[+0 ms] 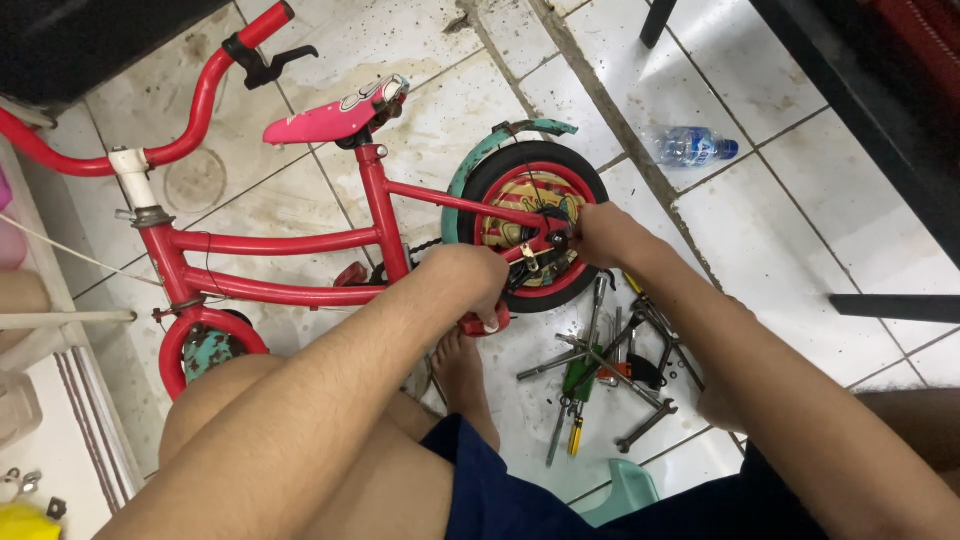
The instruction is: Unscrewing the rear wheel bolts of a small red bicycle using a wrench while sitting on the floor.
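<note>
The small red bicycle (290,240) lies on its side on the stained tile floor (800,230); the rear wheel (530,235) serves as landmark for what follows.

Risks, as judged:
- The right hand (600,235) sits at the wheel's hub, fingers pinched narrow on a small dark fitting at the axle. If the wheel turns while the fingers are there, they may be nipped between frame and hub.
- The left hand (470,285), just left of and below the wheel, is closed around a red pedal (485,322). Pressure on it could drive the wheel and so cause that turn.
- A loose heap of tools (600,370), wrenches and screwdrivers, lies directly below the wheel, beside a bare foot (460,365). A shifted foot could land on them.
- A plastic water bottle (690,147) lies to the upper right of the wheel, well apart; it could roll.

Pose: both forearms reach forward from bent knees, left wrist turned down over the pedal, right arm extended straight to the hub.
</note>
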